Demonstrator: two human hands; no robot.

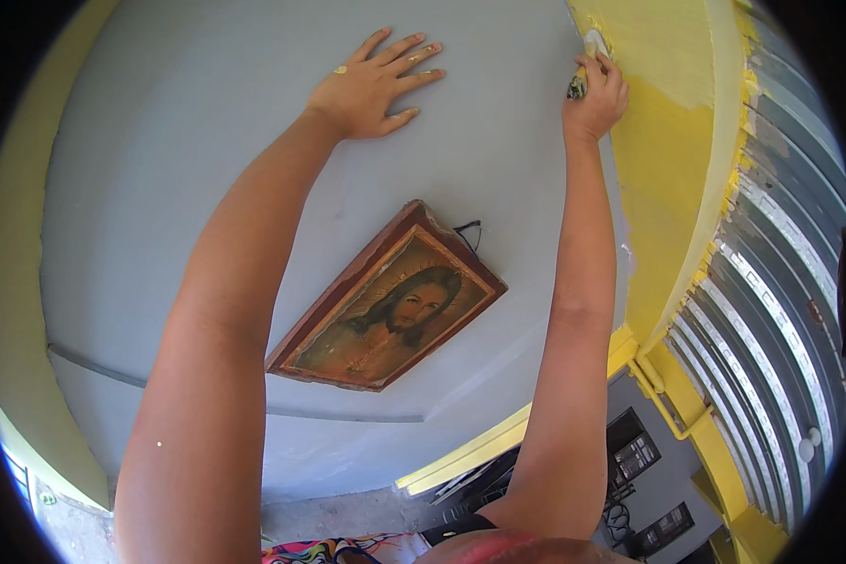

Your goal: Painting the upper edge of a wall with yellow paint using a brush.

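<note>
My left hand [366, 92] rests against the grey wall [493, 148] with its fingers spread, holding nothing. Spots of yellow paint mark its back and fingers. Higher on the right, my right hand [599, 95] grips what appears to be a paintbrush [578, 83], its handle smeared with yellow and dark paint. The brush's far end touches the yellow-painted beam [663, 162] close to where it meets the grey wall; the bristles are hard to make out. Deeper yellow patches and paler ones show on that beam.
Between my arms, a framed religious picture [395, 310] hangs tilted on the wall by a dark cord [469, 229]. Corrugated metal roofing [768, 282] runs along the right, with yellow paint on its near edge. Yellow pipes [666, 405] and a louvred window [633, 451] lie lower right.
</note>
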